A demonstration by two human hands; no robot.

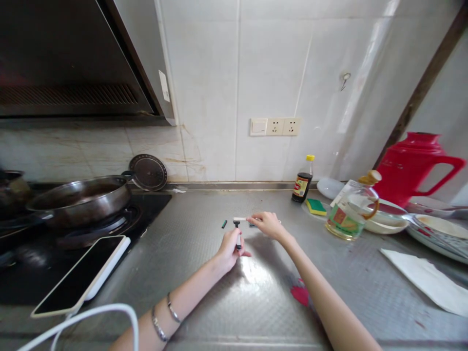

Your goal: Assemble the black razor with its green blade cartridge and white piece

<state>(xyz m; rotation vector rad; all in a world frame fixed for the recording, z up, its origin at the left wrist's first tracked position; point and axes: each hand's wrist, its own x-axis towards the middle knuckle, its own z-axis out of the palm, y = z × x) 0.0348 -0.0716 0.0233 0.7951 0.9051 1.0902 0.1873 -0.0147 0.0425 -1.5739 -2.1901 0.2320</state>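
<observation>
In the head view my left hand [230,246] is closed around the handle of a razor [239,240], whose dark head points away from me. My right hand [268,224] pinches a slim white stick [240,219], which looks like a toothbrush. Its left end lies across the razor's head, and a small tip shows right of my hand. A small green-and-black piece [224,224], like a razor cartridge, lies on the steel counter [204,204] left of the razor. Another small dark piece [251,225] shows just under my right fingers, too small to make out.
A stove with a steel pan [82,197] is at left, with a phone [82,278] and white cable [120,308] in front. Along the right stand a sauce bottle [302,184], sponge [316,206], glass jug [345,219], stacked dishes [440,234], red thermos [405,168] and paper [426,280].
</observation>
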